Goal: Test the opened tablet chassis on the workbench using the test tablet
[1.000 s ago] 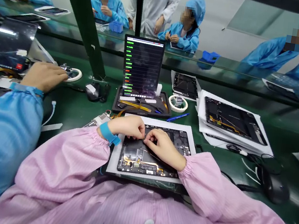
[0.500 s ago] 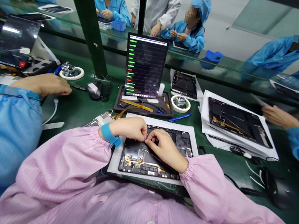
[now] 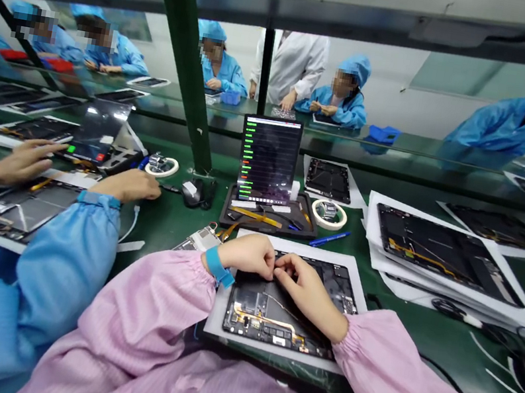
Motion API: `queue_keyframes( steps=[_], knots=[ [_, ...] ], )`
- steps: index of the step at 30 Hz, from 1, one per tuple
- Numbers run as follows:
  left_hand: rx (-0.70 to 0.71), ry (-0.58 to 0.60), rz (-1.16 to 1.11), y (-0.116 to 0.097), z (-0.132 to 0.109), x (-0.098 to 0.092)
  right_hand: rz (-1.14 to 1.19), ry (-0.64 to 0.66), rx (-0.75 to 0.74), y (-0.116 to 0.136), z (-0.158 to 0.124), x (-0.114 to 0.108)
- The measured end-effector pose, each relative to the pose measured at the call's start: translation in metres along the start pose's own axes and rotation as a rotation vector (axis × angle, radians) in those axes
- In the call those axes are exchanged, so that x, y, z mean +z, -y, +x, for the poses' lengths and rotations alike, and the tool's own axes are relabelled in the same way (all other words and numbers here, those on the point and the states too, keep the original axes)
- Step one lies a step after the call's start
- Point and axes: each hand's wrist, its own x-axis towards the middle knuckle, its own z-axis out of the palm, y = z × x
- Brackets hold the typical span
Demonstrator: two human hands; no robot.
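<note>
An opened tablet housing (image 3: 245,299) lies in front of me, its inner parts and orange flex cables bared, on a white sheet (image 3: 363,282). Over its middle, my left hand (image 3: 257,254), with a blue wrist strap (image 3: 217,265), has its fingers pinched together. My right hand (image 3: 300,287) comes in from the other side, thumb and forefinger closed close against the left fingertips. Whatever sits between the fingers is too small and hidden to name. A thin dark cable (image 3: 282,305) runs across the housing below my right hand.
Behind stands a lit tablet screen (image 3: 267,160) in a black tray (image 3: 265,222). Around it are a tape roll (image 3: 328,214), a blue pen (image 3: 330,238) and a mouse (image 3: 192,192). Stacked tablet housings (image 3: 449,254) lie right. A co-worker's hand (image 3: 128,185) is on the left.
The view has tilted up and swung left, so the scene sits lower and further right. Both my hands stay pinched over the housing. The co-worker's other hand shows more fully; the hand at right is gone.
</note>
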Motion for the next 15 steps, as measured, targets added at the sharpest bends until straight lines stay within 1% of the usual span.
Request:
queue_keyframes(
  steps=[6, 11, 15],
  knots=[
    [0.048, 0.098, 0.013, -0.002, -0.002, -0.006, 0.034, 0.017, 0.005, -0.001, 0.000, -0.002],
    [0.030, 0.105, 0.015, 0.002, 0.001, -0.011, 0.036, 0.008, -0.018, -0.004, -0.001, -0.002],
    [0.009, 0.103, 0.040, 0.001, 0.001, -0.008, 0.027, 0.010, -0.017, -0.003, -0.001, -0.003]
  ],
)
